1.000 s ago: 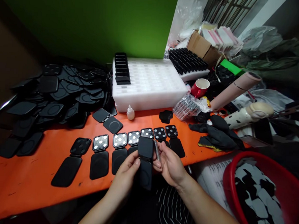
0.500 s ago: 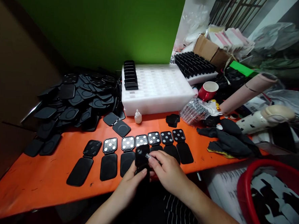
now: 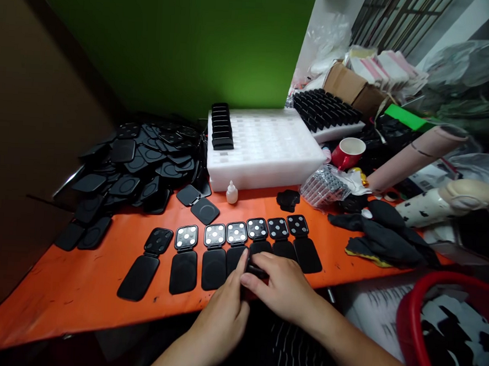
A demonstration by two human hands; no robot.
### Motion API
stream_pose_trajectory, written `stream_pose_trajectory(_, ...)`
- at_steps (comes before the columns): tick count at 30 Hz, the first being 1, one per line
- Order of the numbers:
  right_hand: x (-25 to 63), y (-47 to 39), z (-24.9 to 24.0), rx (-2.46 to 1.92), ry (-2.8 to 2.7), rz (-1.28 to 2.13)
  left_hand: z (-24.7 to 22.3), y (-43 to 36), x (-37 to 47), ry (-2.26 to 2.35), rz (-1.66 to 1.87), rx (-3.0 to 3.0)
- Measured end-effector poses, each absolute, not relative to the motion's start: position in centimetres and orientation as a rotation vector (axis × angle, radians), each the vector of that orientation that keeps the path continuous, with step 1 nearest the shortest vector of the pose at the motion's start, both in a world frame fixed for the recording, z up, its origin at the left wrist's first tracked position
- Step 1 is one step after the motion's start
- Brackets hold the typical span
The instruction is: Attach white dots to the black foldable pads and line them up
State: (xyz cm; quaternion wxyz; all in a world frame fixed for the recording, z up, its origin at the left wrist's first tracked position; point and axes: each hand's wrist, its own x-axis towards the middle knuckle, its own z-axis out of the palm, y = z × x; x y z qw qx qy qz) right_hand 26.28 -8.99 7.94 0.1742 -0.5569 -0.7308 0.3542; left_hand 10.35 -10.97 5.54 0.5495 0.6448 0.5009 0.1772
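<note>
Both my hands meet low over the front edge of the orange-covered table. My left hand (image 3: 226,309) grips a black folding panel (image 3: 257,270), turned edge-on and mostly hidden by fingers. My right hand (image 3: 282,282) closes on the same panel from the right, its thumb and fingers bent over it. Whether a small metal piece is still in the right fingers cannot be seen. Just beyond lies a row of opened black two-part panels (image 3: 183,272). Their upper squares show round spots in a five-dot pattern, bright silver on some and dull on others.
A heap of black panels (image 3: 124,186) covers the table's left. Behind the row stand a small dropper bottle (image 3: 231,193) and a white foam block (image 3: 265,176) holding black pieces. To the right are bagged metal rods (image 3: 325,185), a red mug (image 3: 348,154), dark gloves (image 3: 382,230) and a red basin (image 3: 405,320).
The black panel has turned from facing me to edge-on and lower between my hands. The small shiny rod in my right fingers no longer shows. The view has shifted slightly left.
</note>
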Motion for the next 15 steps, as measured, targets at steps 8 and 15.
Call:
stream_pose_trajectory(8, 26.0, -9.6, 7.1, -1.523, -1.882, 1.085, 5.5, -10.4, 11.5, 1.092, 0.515, 1.078)
stream_pose_trajectory(15, 25.9, -9.8, 7.7, -1.677, -2.167, 0.876, 5.1, -10.1, 11.0, 1.243, 0.397, 1.474)
